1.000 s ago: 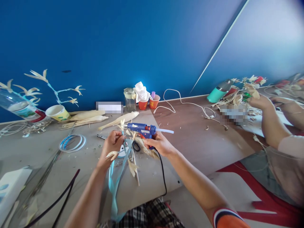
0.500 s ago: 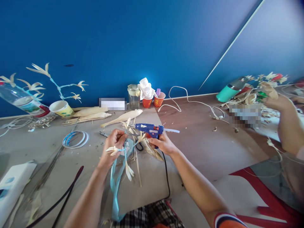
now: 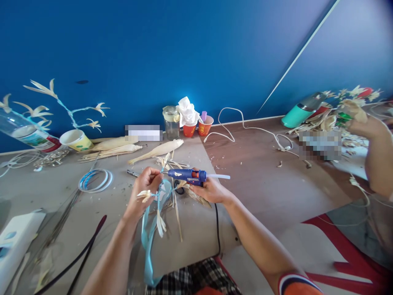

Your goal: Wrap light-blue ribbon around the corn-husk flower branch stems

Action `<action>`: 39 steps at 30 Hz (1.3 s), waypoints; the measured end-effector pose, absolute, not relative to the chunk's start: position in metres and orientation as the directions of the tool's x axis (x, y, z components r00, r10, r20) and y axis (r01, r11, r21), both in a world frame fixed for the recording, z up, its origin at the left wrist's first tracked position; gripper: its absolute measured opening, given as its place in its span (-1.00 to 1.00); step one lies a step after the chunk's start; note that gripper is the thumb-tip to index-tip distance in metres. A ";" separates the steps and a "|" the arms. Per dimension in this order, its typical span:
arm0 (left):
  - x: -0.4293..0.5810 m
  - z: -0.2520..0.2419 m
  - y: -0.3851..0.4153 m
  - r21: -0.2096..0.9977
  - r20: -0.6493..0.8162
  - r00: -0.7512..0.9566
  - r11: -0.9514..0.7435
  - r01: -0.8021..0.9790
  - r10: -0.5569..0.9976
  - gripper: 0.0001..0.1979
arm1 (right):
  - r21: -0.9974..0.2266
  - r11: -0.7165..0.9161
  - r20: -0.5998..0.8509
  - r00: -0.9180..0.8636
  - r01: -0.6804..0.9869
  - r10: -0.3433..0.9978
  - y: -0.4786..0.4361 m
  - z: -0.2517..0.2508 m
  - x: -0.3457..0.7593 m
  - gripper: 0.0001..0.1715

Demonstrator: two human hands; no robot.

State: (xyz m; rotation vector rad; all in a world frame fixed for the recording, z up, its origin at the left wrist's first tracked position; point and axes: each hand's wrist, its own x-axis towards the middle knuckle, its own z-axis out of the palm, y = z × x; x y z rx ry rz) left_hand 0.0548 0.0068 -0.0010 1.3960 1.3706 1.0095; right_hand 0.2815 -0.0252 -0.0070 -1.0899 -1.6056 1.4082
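Note:
Between the closed fingers of my left hand (image 3: 145, 185) is a flower branch (image 3: 161, 223) with pale husk petals and a stem wrapped in light blue tape. A loose light blue ribbon (image 3: 149, 262) trails from it towards my lap. My right hand (image 3: 209, 189) grips a blue glue gun (image 3: 187, 176), its nozzle pointing left at the stem beside my left fingertips. Whether the nozzle touches the stem I cannot tell. A whitish glue stick (image 3: 219, 177) sticks out of the gun's back end. Dry husks lie beneath my hands.
Corn husks (image 3: 159, 151), a glass jar (image 3: 171, 123) and red paper cups (image 3: 205, 125) stand or lie along the wall. Rolls of tape (image 3: 95, 180) are on the left, near a paper cup (image 3: 76, 140). A black cord (image 3: 217, 229) hangs below the gun. Another person's arm (image 3: 377, 155) reaches in at right.
The glue gun has moved left and slightly down, bringing its nozzle to the stem by my left fingers. My left hand keeps its hold on the branch. The view has shifted slightly.

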 end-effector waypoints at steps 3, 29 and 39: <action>0.055 0.000 0.006 0.961 -0.052 0.062 0.034 0.274 0.997 -0.74 | -0.963 0.130 0.032 -0.378 0.235 0.925 -0.026 -0.002 0.281 -0.84; 0.051 -0.008 0.009 0.888 -0.004 0.072 -0.029 0.459 0.997 -0.75 | -0.766 0.493 0.340 -0.392 0.412 0.855 -0.027 0.000 0.282 -0.90; 0.051 -0.008 0.009 0.878 -0.011 0.066 -0.022 0.478 0.998 -0.73 | -0.772 0.477 0.357 -0.333 0.421 0.872 -0.028 0.001 0.280 -0.89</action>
